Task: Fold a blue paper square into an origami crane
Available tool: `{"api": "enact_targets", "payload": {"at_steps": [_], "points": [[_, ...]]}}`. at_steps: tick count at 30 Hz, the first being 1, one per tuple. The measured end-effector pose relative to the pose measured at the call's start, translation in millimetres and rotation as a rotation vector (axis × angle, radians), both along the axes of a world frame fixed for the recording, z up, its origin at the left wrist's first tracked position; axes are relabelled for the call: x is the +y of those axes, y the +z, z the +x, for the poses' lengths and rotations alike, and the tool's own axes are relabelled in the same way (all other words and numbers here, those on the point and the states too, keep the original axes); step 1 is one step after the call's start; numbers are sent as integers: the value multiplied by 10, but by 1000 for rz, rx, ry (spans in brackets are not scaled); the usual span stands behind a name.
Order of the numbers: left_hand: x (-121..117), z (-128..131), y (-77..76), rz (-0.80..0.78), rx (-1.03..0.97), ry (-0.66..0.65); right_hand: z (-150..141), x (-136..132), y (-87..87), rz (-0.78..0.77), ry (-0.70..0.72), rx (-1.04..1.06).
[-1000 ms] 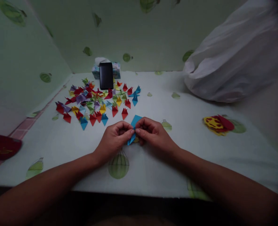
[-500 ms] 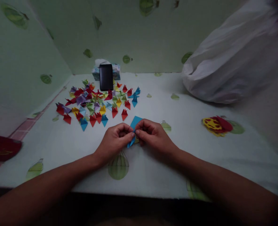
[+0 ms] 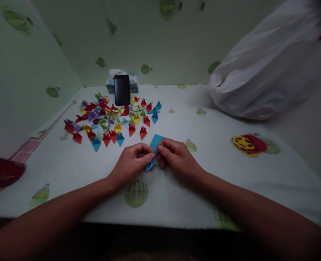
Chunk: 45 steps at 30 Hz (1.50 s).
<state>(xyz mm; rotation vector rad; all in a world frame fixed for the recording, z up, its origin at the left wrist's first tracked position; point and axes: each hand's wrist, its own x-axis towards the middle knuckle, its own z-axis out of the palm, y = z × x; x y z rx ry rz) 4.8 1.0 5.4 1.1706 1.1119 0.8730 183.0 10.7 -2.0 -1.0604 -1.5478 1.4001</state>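
Note:
A piece of folded blue paper [image 3: 155, 141] is held just above the table between my two hands. My left hand [image 3: 134, 159] pinches its left edge between thumb and forefinger. From the other side, my right hand [image 3: 176, 154] grips the paper's right edge, thumb on top. The upper end of the paper points away from me and its narrow lower end shows below the left thumb. My fingers cover the middle folds. Beyond the hands, to the left, lie several small folded paper figures [image 3: 113, 136] in red, blue, yellow, green and purple.
A dark phone [image 3: 121, 90] leans on a tissue box [image 3: 134, 83] behind the paper figures. At the back right sits a large white plastic bag [image 3: 253, 79]. Yellow and red cutouts [image 3: 249, 144] lie at right; a dark red object [image 3: 4, 171] is at the left edge.
My right thumb and fingertips have shifted slightly away from the left ones, so more of the blue paper's middle shows. The left hand keeps its pinch.

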Motion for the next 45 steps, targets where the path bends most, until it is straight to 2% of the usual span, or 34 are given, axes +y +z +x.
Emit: {"api": "enact_targets", "payload": {"at_steps": [5, 11, 15, 21, 30, 35, 45], "points": [[17, -21, -22, 91, -10, 73, -14, -10, -5, -89, 26, 89], [31, -14, -24, 157, -7, 49, -47, -15, -3, -171, 50, 159], [30, 0, -11, 166, 16, 38, -48, 0, -18, -153, 26, 118], [27, 10, -27, 199, 11, 23, -40, -1, -23, -16, 17, 52], [17, -3, -52, 213, -41, -24, -31, 11, -19, -43, 29, 50], [0, 0, -49, 214, -46, 10, -28, 20, -31, 9, 18, 58], [2, -16, -55, 298, -62, 58, -35, 11, -66, 10, 41, 126]]}}
